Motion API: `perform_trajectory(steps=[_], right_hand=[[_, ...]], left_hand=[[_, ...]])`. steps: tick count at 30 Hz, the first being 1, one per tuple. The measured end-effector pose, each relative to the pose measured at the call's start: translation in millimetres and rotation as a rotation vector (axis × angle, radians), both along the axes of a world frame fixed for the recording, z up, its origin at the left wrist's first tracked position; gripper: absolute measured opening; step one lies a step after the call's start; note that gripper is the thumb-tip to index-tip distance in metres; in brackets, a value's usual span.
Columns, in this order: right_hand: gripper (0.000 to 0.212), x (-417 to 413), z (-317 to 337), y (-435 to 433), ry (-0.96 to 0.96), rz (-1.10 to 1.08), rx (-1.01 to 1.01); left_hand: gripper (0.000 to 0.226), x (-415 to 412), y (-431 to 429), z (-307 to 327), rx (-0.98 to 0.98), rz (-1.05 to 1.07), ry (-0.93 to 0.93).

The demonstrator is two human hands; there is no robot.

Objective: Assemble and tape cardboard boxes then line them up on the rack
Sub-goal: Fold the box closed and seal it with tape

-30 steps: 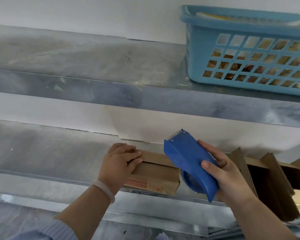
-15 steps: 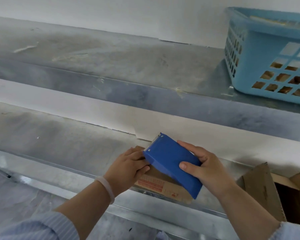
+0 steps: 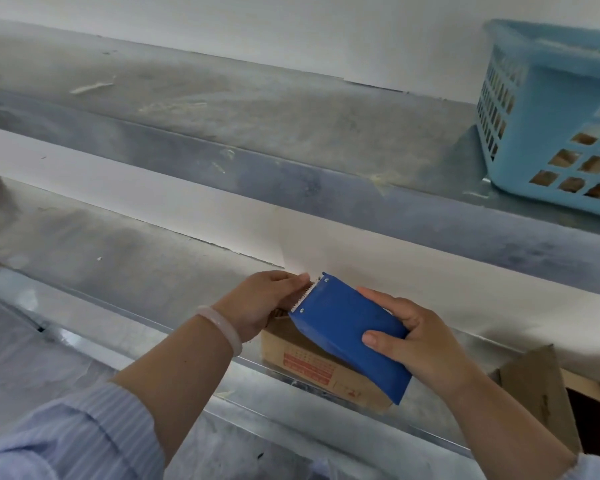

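On lower rack shelf: left hand [image 3: 260, 303], fingers at cutter teeth, grasp of tape not discernible; cardboard box [image 3: 312, 362] beneath; blue tape dispenser [image 3: 347, 334], clasped by right hand [image 3: 430, 341]. Step, judged: taping. Next: draw tape along seam.

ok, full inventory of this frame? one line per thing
tape dispenser: 1, blue, over the small box, toothed edge facing away from the camera
small box: 1, brown with red print, front edge of lower shelf
open box: at least 1, brown, lower shelf at far right, flaps up, cut off by the frame
basket: 1, light blue, upper shelf at right
upper shelf: 1, grey metal
lower shelf: 1, grey metal
wall: white, behind both shelves
bracelet: 1, pale, left wrist
sleeve: light blue striped, left arm
left hand: on the small box, fingertips at the toothed edge
right hand: grips the tape dispenser
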State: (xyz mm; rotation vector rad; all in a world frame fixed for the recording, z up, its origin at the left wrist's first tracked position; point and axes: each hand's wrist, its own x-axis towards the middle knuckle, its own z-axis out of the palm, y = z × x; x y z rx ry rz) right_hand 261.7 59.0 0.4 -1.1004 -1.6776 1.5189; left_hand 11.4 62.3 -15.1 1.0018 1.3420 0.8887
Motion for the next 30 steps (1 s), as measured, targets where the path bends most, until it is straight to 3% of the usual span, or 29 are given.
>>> perform_trajectory(steps=[3,10,14,22,30], right_hand=[[0.053,0.7,-0.7,1.5,0.014,-0.002,0.006],[0.054,-0.4,0.9,2.6,-0.014,0.021,0.021],[0.053,0.4,1.0,2.6,-0.022,0.032,0.021],[0.052,2.7,9.5,13.2,-0.139,0.078,0.031],[0.052,15.9,25.2,23.9,-0.259,0.133,0.004]], left_hand=[[0.022,-5.8,-0.9,-5.2,0.014,-0.011,0.074],[0.020,0.5,-2.3,-3.9,-0.020,-0.016,0.085],[0.022,3.0,2.3,-5.7,-0.034,0.006,0.313],[0.025,11.4,8.6,-12.4,0.000,0.053,0.507],[0.015,8.8,12.8,-18.7,-0.064,0.136,0.445]])
